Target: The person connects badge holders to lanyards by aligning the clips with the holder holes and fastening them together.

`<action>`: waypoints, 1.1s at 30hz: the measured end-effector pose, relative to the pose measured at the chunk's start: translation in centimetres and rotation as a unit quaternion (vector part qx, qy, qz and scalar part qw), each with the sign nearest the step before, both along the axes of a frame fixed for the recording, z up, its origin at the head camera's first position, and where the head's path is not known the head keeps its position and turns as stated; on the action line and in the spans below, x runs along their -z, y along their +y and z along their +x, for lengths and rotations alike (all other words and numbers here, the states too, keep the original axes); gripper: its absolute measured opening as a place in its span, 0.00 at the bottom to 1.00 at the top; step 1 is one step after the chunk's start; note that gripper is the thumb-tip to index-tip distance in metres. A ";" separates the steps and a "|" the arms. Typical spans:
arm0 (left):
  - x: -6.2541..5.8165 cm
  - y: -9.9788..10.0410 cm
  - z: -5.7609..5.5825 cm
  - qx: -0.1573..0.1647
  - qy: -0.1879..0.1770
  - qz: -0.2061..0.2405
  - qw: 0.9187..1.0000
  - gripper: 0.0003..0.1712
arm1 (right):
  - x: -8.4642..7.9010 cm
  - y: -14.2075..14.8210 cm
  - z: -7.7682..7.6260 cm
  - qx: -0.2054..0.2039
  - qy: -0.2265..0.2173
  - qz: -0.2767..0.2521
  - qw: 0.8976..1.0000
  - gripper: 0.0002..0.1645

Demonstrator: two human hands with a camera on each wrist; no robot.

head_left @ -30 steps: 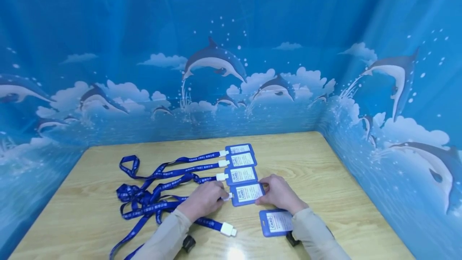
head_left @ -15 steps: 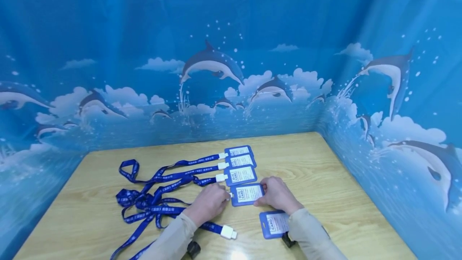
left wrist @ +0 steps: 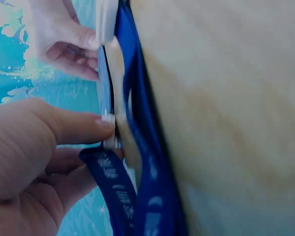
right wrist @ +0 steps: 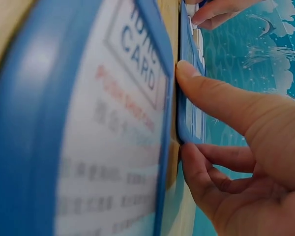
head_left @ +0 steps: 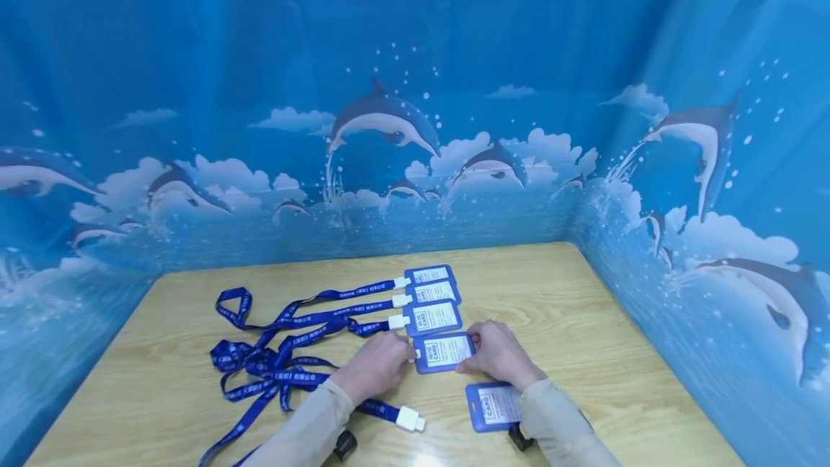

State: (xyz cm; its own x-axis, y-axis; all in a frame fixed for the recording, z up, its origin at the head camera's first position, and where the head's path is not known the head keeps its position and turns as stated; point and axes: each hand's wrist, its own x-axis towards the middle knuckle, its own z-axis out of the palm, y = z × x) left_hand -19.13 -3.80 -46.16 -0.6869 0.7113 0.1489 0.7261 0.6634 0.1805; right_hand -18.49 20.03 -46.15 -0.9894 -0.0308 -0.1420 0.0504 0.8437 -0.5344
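In the head view a blue card holder [head_left: 444, 352] with a white insert lies flat on the wooden table, fourth in a column of similar holders. My right hand [head_left: 499, 354] pinches its right end, thumb at the near corner and fingers along the far side. At its left, slotted end is my left hand [head_left: 378, 364]. The left wrist view shows that thumb and fingers pinching a white plastic clip [left wrist: 108, 130] on a blue lanyard [left wrist: 108, 172], right at the holder's end. From the head camera, the fingers cover most of the clip.
Three card holders [head_left: 432, 316] with clipped lanyards lie beyond. Nearer, another card holder [head_left: 493, 407] sits beside the right sleeve, and a loose white lanyard clip [head_left: 408, 419] lies left of it. Tangled blue straps [head_left: 259, 362] spread at left. A dolphin-print curtain [head_left: 389, 222] borders the table [head_left: 532, 272].
My left hand has shifted slightly right, up to the holder's slotted end, and its fingers now cover more of the white clip. The right hand keeps its grip almost in place.
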 end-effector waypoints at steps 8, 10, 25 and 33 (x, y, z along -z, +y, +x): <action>-1.2 -0.7 0.5 -0.006 0.016 -0.018 1.000 0.10 | -0.3 1.3 0.9 -0.022 0.031 -0.010 0.999 0.51; -1.7 -0.9 1.2 -0.001 0.030 -0.015 0.999 0.11 | -0.6 2.0 1.5 -0.021 0.045 -0.007 0.999 0.51; -1.3 -2.9 5.0 0.083 -0.044 -0.027 0.995 0.12 | -1.5 6.5 7.0 -0.160 0.045 0.031 0.986 0.52; -1.0 -3.3 5.9 0.053 -0.071 -0.040 0.995 0.10 | -0.4 7.8 8.0 -0.187 0.066 0.035 0.979 0.48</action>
State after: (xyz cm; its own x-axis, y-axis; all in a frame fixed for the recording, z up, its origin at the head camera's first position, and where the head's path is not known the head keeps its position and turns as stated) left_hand -13.19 -7.15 -45.12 -0.6168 0.7871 -0.0046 0.7641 0.6002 0.2366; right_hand -10.53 27.87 -45.70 -0.9206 -0.3894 -0.0281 -0.3351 0.8251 -0.4548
